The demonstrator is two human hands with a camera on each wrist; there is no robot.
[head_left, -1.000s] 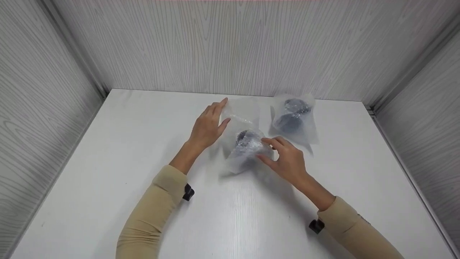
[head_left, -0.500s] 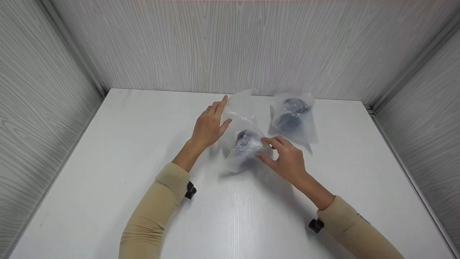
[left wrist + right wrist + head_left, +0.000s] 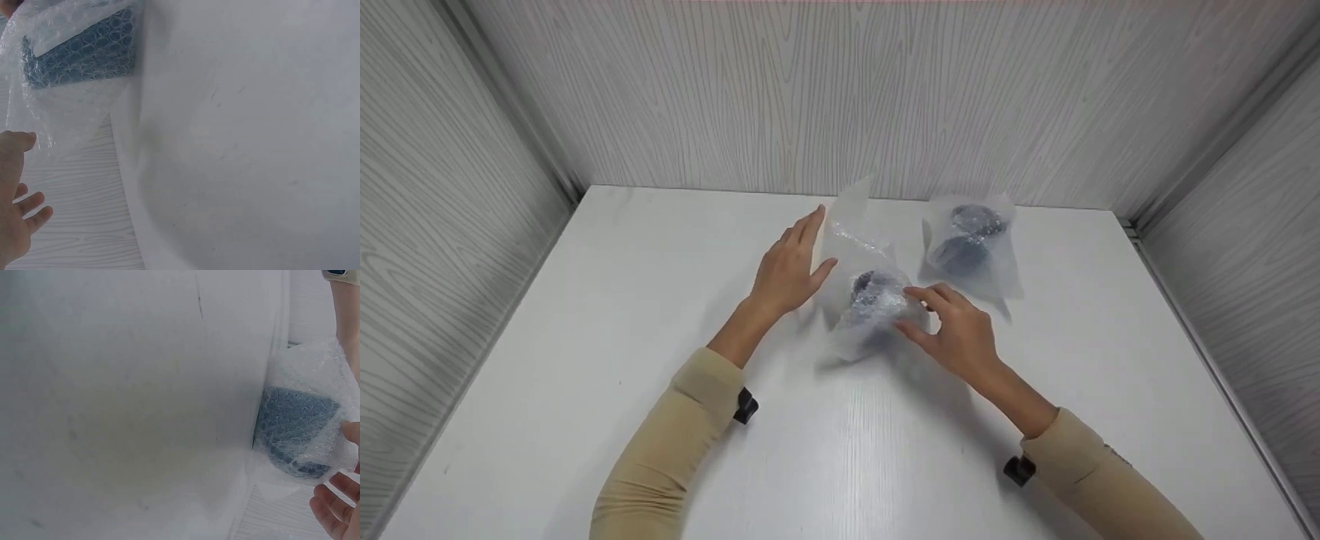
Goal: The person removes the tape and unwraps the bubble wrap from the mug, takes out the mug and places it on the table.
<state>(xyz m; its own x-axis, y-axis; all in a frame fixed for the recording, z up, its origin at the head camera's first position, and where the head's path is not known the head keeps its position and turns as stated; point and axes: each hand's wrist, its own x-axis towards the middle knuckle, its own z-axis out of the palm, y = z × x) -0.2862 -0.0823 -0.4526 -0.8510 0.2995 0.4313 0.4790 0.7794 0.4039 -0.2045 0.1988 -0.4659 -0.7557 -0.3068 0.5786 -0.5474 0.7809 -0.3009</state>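
A dark blue-grey object in a bubble wrap bag (image 3: 877, 304) stands on the white table in the middle of the head view. My right hand (image 3: 956, 330) holds its right side between curved fingers and thumb. The loose upper flap (image 3: 851, 217) of the bag rises toward the back wall. Beside that flap is my left hand (image 3: 787, 270), its fingers straight and its thumb spread. In the left wrist view the thumb (image 3: 22, 140) lies against the clear plastic, though whether it presses cannot be told. The right wrist view shows the dark object (image 3: 295, 419) through the bubbles.
Another bubble wrap bag (image 3: 971, 247) with two dark rounded shapes lies at the back right, close to the wall. Grey wood-grain panels (image 3: 780, 97) enclose the white tabletop (image 3: 607, 300) at the back and on both sides.
The bag's loose flap has lifted and leaned to the left. My left hand has drawn back slightly to the left; my right hand keeps its place on the wrapped object.
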